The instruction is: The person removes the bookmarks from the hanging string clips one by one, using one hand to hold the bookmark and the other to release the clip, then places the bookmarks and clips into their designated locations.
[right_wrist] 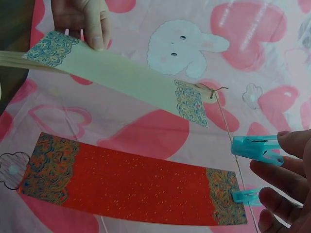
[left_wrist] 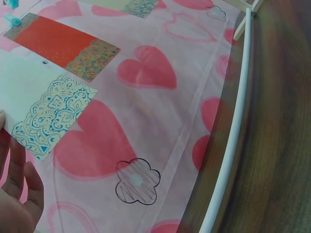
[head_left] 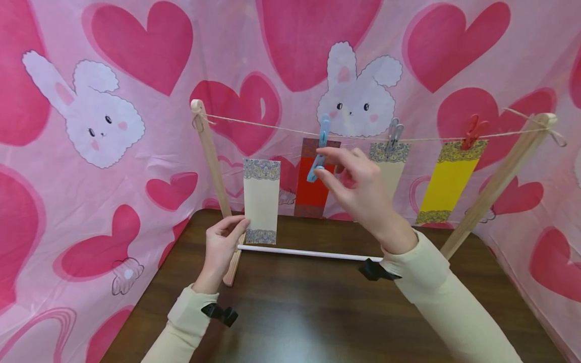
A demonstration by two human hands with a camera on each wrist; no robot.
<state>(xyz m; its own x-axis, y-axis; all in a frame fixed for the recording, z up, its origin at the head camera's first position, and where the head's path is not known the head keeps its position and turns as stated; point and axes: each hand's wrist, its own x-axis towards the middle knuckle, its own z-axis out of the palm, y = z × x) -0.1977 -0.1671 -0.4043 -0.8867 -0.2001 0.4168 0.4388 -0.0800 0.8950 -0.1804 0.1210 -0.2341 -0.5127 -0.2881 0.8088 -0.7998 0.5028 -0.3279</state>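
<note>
My left hand [head_left: 221,243] pinches a cream card [head_left: 262,204] with patterned bands at both ends, gripping its lower left edge. The card stands upright, its top below the string [head_left: 258,123]. My right hand [head_left: 363,184] pinches a light blue clothespin [right_wrist: 255,147] between thumb and fingers. In the head view this clothespin lies in front of a red card [right_wrist: 141,179] with patterned ends. Another light blue clothespin [right_wrist: 247,196] clips that red card to the string. The right wrist view shows the held clothespin between the two cards' top ends.
A second cream card [head_left: 389,174] hangs from a grey clothespin [head_left: 394,135], and a yellow card [head_left: 449,181] from a red one [head_left: 473,132]. Wooden posts [head_left: 211,156] carry the string. A white rod [head_left: 308,253] runs low above the brown table [head_left: 290,302]. A patterned pink cloth [head_left: 181,30] stands behind.
</note>
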